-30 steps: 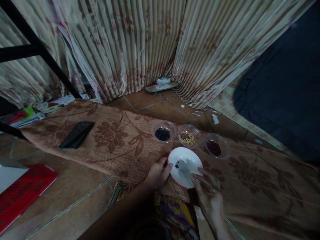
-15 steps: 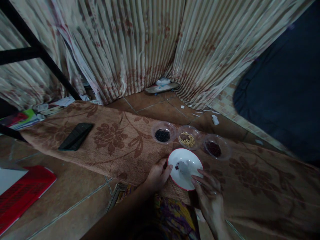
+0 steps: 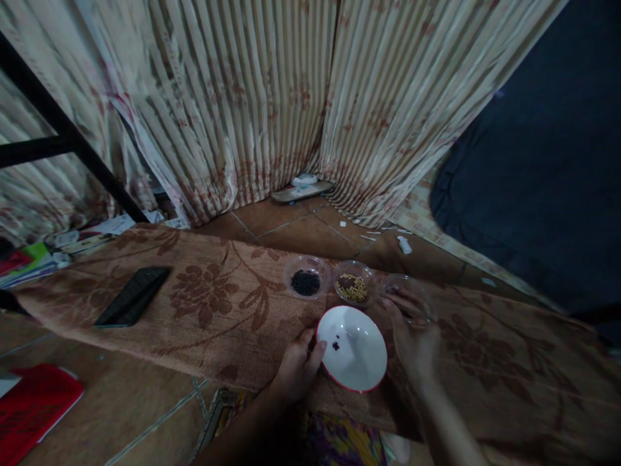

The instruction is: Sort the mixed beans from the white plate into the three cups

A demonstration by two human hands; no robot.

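A white bowl [image 3: 359,356] with a red rim is tilted towards me, a few dark beans [image 3: 336,345] lying inside it. My left hand [image 3: 298,366] grips its left edge, thumb over the rim. My right hand [image 3: 414,343] reaches into the rightmost clear plastic bowl [image 3: 427,304]; its fingers are dim and partly hidden there, so their grip is unclear, and they cover most of that bowl's contents. Beside it stands a clear bowl of yellow beans [image 3: 356,288]. Further left, another clear bowl holds black beans [image 3: 305,282].
A dark phone [image 3: 133,296] lies on the left of the patterned brown cloth [image 3: 208,349]. Behind hang striped curtains [image 3: 272,97], with a small skateboard [image 3: 303,191] at their foot. Papers and a black metal frame [image 3: 92,168] stand at left, a red object [image 3: 43,408] below.
My right hand has left the white bowl and moved up and right into the rightmost clear bowl. My left hand still holds the white bowl. The whole view has shifted slightly.
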